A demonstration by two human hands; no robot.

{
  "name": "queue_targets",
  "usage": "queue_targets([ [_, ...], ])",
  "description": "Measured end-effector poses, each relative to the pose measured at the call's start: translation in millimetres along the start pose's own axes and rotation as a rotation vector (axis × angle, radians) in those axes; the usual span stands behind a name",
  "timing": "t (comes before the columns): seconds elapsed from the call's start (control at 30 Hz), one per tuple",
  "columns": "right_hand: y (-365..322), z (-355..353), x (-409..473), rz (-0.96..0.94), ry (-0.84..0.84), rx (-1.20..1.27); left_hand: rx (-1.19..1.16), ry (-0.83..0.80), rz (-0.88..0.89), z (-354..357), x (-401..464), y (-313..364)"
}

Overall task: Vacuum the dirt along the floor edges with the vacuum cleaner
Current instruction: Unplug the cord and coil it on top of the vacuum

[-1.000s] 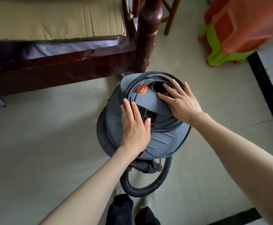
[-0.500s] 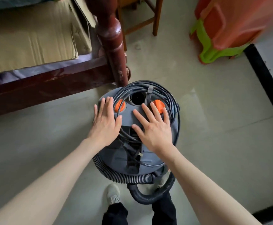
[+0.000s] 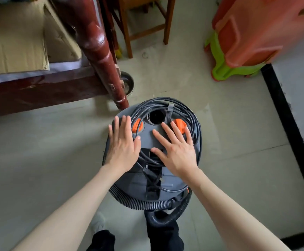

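A round grey vacuum cleaner [image 3: 167, 185] stands on the floor directly below me. A black power cord [image 3: 189, 109] lies coiled on its lid around two orange knobs [image 3: 179, 125] and a dark round opening. A ribbed black hose [image 3: 144, 203] wraps its near side. My left hand [image 3: 123, 145] rests flat on the lid's left part, fingers straight. My right hand [image 3: 175, 151] lies flat on the lid's middle, fingers spread over the cord, fingertips near the right orange knob.
A dark red bed post [image 3: 100, 51] and bed frame [image 3: 39, 91] stand just left of the vacuum, with a metal bowl [image 3: 127, 82] behind the post. A wooden chair [image 3: 147, 24] is beyond. Orange and green plastic stools [image 3: 256, 38] sit at right. A black floor border [image 3: 289, 127] runs along the right.
The vacuum body has turned, so both orange knobs and the opening now face away from me. Both hands stayed flat on the lid, and the view has shifted over the bed post.
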State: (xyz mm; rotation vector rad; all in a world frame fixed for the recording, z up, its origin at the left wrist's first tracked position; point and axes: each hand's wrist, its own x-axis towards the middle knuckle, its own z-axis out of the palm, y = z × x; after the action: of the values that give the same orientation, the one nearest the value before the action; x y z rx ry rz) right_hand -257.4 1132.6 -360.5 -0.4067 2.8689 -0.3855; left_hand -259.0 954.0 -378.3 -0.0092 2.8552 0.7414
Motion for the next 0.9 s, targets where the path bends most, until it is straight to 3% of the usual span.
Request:
queue_targets([
  [0.5, 107.0, -48.3, 78.7, -0.187, -0.119, -0.035, -0.075, 0.099, -0.175, 32.8, 72.7, 80.5],
  [0.9, 153.9, -65.8, 149.8, -0.062, -0.020, -0.013, 0.036, 0.071, -0.045, 27.4, 187.0, 102.7],
])
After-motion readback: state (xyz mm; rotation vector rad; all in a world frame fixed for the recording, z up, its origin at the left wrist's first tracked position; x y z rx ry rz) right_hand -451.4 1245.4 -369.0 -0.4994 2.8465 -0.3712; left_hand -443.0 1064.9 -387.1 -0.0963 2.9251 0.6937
